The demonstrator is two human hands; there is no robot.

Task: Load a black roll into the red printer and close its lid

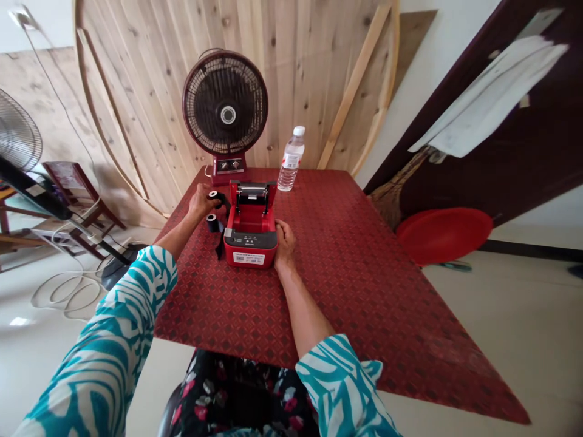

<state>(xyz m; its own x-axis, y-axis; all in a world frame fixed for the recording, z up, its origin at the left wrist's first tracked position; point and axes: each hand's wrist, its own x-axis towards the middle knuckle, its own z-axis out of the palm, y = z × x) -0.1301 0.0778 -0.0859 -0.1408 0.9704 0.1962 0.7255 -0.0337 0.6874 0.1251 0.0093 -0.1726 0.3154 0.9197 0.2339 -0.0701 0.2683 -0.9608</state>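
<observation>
- On the patterned desk [359,273], the red printer [250,241] sits open, front toward the person, long axis running away.
- Left hand [199,203] seems to pinch the upper roll [214,195], pale end toward the person; the lower roll [212,225] is just beside.
- Right hand [285,244] touches the printer's right side; its grip I can't tell.
- Step in hand, I'd judge: handling rolls, which calls for keeping the black ribbon [220,247] untwisted.

A table with a dark-red, diamond-patterned top [364,291] spreads beneath the left hand [199,204] and right hand [285,244]. Beyond them stands a large round panel of pale, knotty wooden planks [300,73]. To their right rise a plain white wall [455,27] and a dark maroon panel [537,136]. To their left, a dark-brown wooden chair [73,180] stands on the pale, glossy floor [27,364], which catches a bright patch of light [19,321].
</observation>
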